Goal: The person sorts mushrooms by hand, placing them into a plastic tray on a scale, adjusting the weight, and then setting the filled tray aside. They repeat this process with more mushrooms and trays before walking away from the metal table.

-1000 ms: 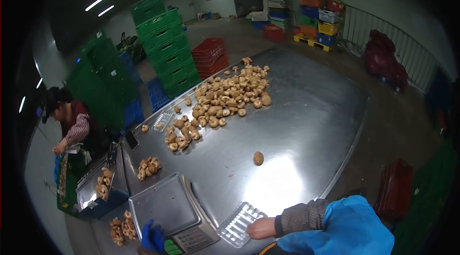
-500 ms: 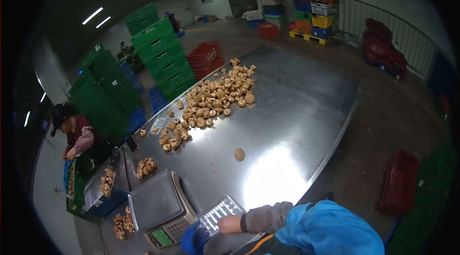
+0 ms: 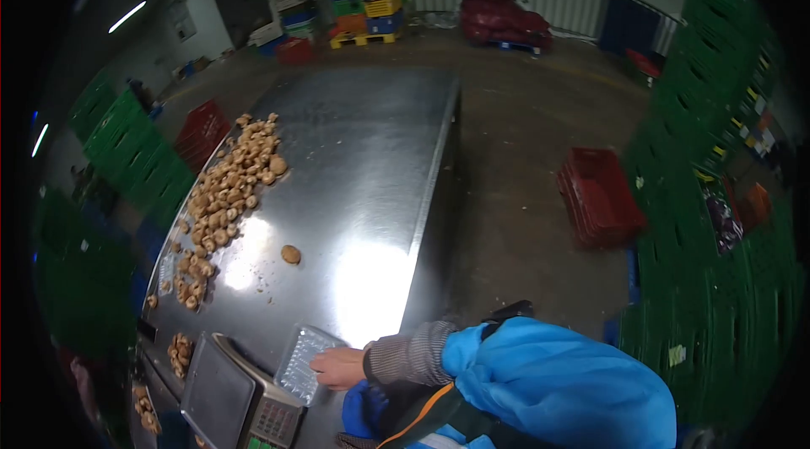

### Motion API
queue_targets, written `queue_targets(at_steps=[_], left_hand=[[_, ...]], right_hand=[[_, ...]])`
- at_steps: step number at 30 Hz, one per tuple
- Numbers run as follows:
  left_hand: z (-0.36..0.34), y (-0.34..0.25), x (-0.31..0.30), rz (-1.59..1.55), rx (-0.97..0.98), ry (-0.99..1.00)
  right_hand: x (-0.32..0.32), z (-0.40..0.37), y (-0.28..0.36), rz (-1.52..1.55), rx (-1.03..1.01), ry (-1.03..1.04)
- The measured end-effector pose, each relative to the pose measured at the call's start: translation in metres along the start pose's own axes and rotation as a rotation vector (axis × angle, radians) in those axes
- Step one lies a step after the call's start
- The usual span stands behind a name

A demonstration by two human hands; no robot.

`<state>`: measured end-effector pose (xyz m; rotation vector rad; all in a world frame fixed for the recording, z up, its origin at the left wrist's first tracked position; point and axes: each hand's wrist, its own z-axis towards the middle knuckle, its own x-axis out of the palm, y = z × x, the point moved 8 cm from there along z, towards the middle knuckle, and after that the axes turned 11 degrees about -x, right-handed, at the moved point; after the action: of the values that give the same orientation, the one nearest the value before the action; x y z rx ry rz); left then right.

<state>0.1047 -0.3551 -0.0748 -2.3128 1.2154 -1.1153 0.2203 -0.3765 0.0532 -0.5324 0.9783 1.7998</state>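
My bare right hand [image 3: 341,367] is at the right side of a clear plastic tray [image 3: 302,352], its fingers curled over the edge. The tray rests on the metal table beside a weighing scale [image 3: 221,394] and looks empty. Close by, under my right wrist, is my left hand [image 3: 364,408] in a blue glove; its fingers are blurred and partly hidden. Beyond the tray, a single shiitake mushroom [image 3: 291,255] lies on the steel. A long heap of shiitake mushrooms [image 3: 228,196] runs along the table's left edge.
Another clear tray [image 3: 166,273] lies by the heap. Small mushroom clusters [image 3: 180,354] are left of the scale. Red crates [image 3: 601,196] stand on the floor to the right, near tall green crate stacks [image 3: 675,137]. Dark red sacks [image 3: 499,17] are piled at the back.
My view has swung to the right, bringing the red crates and green stacks further in. The co-worker at the left has mostly left view. My right hand stays at the tray.
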Motion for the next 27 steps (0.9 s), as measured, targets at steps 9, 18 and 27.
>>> queue_targets(at_steps=[9, 18, 27], left_hand=[[0.045, 0.036, 0.075, 0.283, -0.32, 0.235], [0.136, 0.067, 0.234, 0.543, -0.332, 0.373], [0.23, 0.082, 0.482, 0.908, -0.323, 0.491]], right_hand=[[-0.073, -0.236, 0.001, -0.028, 0.656, 0.084], [-0.171, -0.419, -0.017, -0.095, 0.971, 0.179], [-0.299, -0.573, -0.058, -0.108, 1.29, -0.092]])
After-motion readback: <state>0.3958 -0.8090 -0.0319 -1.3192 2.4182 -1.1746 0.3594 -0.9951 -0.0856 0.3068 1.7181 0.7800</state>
